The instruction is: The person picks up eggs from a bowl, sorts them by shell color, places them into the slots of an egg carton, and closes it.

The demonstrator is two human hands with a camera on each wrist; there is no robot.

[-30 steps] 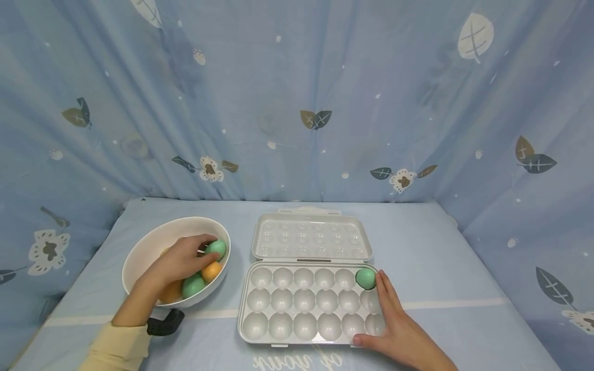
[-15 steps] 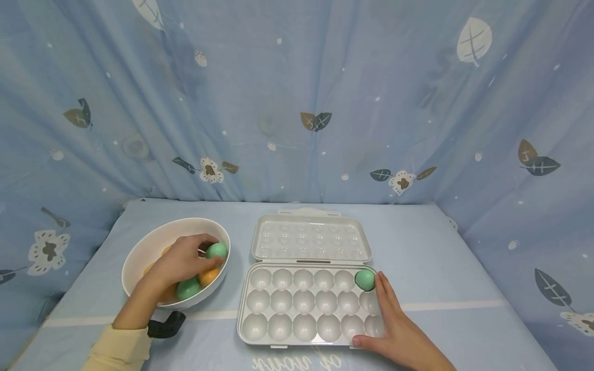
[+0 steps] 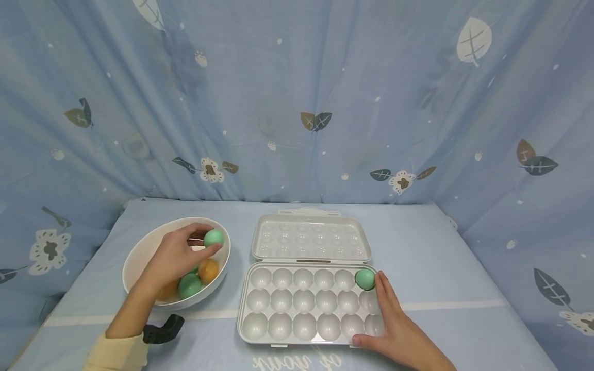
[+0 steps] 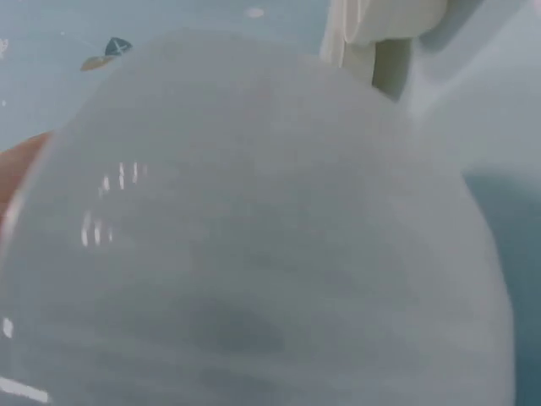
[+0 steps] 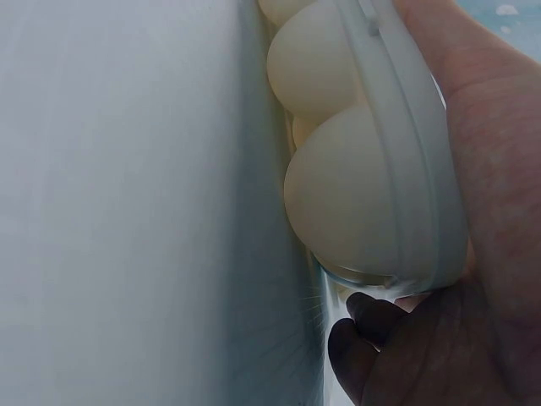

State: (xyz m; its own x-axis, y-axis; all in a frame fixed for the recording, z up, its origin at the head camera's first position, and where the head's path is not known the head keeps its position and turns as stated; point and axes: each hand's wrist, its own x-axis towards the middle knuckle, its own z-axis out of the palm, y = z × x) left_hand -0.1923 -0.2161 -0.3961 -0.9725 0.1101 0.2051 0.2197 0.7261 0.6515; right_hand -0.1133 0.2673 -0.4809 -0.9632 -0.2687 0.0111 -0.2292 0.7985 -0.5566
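Observation:
My left hand (image 3: 174,257) pinches a green toy egg (image 3: 214,237) between thumb and fingers, raised over the right side of a white bowl (image 3: 146,250). More green eggs (image 3: 190,286) and orange eggs (image 3: 208,270) lie in the bowl, partly hidden by that hand. The bowl's outer wall (image 4: 262,211) fills most of the left wrist view. A grey-white egg box (image 3: 315,309) lies with its lid folded back. One green egg (image 3: 364,279) sits in its far right cup. My right hand (image 3: 396,330) holds the box's right end, thumb at the front edge, fingers along the side.
The open lid (image 3: 312,238) lies flat behind the box. A light blue cloth (image 3: 427,252) covers the table, and a patterned blue curtain (image 3: 278,103) hangs around the back and sides. A black wrist mount (image 3: 164,330) sits under the left wrist.
My left hand has lifted the green egg up from the others in the bowl. The eggs underneath have shifted slightly. The right hand and the box have stayed in place.

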